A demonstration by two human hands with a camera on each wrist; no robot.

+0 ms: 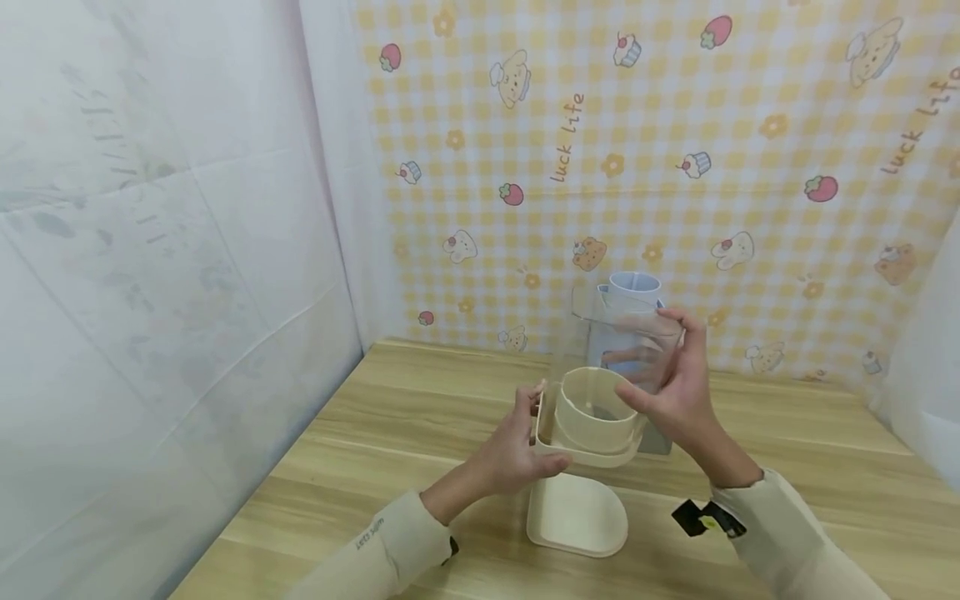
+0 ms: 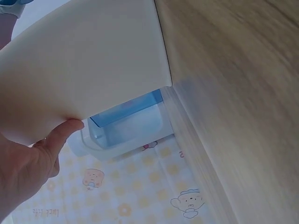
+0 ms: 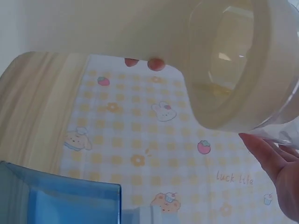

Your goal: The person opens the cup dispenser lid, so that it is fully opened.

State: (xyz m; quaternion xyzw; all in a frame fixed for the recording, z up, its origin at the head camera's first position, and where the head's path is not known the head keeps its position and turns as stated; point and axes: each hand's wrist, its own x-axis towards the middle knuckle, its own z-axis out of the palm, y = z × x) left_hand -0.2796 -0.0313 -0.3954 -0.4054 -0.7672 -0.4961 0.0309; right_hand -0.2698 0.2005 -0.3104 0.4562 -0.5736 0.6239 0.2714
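Note:
Above the table, my left hand [image 1: 517, 454] grips the side of a cream plastic piece with a round ring [image 1: 596, 429], thumb at its front edge. My right hand [image 1: 686, 387] holds a clear plastic container [image 1: 588, 308] by its right side, thumb near the ring and fingers seen through the wall behind. The clear container and the cream piece overlap; whether they are joined I cannot tell. In the left wrist view, a broad cream face [image 2: 93, 56] hides most of the left fingers. The ring's opening shows in the right wrist view, next to the right hand [image 3: 280, 172].
On the table [image 1: 420, 400] below the hands lies a flat cream plate [image 1: 577, 517], rounded at one end. Behind the held pieces stands a blue container with a round ring [image 1: 635, 285]. A patterned yellow checked cloth [image 1: 480, 150] hangs at the back, white cloth [image 1: 187, 250] at the left.

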